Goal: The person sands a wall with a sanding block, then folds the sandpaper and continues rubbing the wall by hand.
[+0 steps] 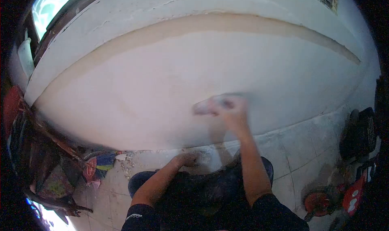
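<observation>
Against the pale wall panel [133, 77], my right hand [236, 111] is closed around a flat, elongated tool [204, 106]. Motion blurs both the tool and the fingers, so its exact kind does not show. The tool's long side lies close to the lower middle of the panel. Low down by my knees, my left hand [188, 159] is closed, with its fingers curled and partly hidden. What it holds, if anything, I cannot make out.
A curved ledge [227, 22] runs above the panel. Tiled floor [279, 186] with crumbs lies below. Colourful cloth or packaging [99, 166] and clutter stand left. At right are a dark case [358, 133], an orange-red round object [318, 202] and a red item [353, 194].
</observation>
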`<move>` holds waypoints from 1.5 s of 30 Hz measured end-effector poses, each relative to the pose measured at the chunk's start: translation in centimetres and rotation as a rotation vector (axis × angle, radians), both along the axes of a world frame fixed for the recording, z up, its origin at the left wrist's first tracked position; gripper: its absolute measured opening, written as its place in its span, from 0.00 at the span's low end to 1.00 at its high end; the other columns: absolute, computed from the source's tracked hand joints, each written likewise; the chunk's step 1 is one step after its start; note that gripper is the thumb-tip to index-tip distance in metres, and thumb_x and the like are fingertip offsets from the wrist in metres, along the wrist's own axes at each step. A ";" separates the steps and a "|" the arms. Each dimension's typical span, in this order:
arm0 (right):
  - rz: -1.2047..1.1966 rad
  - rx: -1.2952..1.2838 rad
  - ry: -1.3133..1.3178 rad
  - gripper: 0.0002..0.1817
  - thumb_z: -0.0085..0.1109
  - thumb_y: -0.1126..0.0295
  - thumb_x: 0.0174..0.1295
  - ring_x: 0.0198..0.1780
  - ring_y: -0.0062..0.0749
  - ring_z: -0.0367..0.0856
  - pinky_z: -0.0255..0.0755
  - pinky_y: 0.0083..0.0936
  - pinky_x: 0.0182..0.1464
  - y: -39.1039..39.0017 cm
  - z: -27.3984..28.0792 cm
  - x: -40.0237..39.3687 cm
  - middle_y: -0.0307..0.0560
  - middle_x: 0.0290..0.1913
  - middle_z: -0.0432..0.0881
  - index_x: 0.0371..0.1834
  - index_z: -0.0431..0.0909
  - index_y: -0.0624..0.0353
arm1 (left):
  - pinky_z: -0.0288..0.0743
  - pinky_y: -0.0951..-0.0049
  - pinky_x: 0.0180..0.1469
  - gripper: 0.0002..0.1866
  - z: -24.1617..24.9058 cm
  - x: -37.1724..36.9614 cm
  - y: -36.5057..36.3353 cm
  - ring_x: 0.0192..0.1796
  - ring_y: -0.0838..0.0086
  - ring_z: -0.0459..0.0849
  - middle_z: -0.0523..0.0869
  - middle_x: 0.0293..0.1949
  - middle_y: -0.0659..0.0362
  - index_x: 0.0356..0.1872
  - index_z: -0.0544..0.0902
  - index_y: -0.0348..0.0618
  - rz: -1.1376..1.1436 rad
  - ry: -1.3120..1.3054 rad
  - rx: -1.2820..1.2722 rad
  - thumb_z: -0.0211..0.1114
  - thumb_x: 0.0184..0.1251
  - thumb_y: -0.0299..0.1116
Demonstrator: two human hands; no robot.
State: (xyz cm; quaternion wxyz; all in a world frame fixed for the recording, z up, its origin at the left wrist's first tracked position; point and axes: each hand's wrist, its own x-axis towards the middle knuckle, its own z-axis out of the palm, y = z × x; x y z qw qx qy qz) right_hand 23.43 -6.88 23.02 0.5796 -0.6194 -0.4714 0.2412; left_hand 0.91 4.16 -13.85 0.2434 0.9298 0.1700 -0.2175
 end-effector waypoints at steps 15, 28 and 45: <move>0.117 -0.105 0.205 0.20 0.74 0.57 0.67 0.32 0.26 0.87 0.80 0.22 0.38 1.9 -2.5 -2.5 0.46 0.33 0.90 0.40 0.90 0.69 | 0.69 0.51 0.75 0.33 1.8 0.5 -0.6 0.73 0.48 0.75 0.78 0.71 0.44 0.71 0.74 0.44 -0.021 -0.011 -0.061 0.68 0.69 0.48; -0.060 0.094 0.221 0.21 0.75 0.54 0.64 0.33 0.25 0.87 0.78 0.24 0.39 -0.8 0.0 2.6 0.45 0.32 0.89 0.37 0.91 0.66 | 0.74 0.50 0.68 0.35 -0.2 -0.1 -0.3 0.66 0.48 0.82 0.84 0.64 0.42 0.70 0.76 0.41 0.109 0.075 -0.091 0.70 0.68 0.49; 0.086 -0.110 -0.080 0.20 0.74 0.55 0.65 0.29 0.25 0.83 0.77 0.24 0.36 1.5 -1.8 -1.6 0.43 0.30 0.88 0.33 0.90 0.66 | 0.75 0.48 0.67 0.34 -0.7 0.6 0.2 0.67 0.48 0.82 0.85 0.63 0.44 0.69 0.77 0.43 0.092 0.166 -0.083 0.60 0.74 0.58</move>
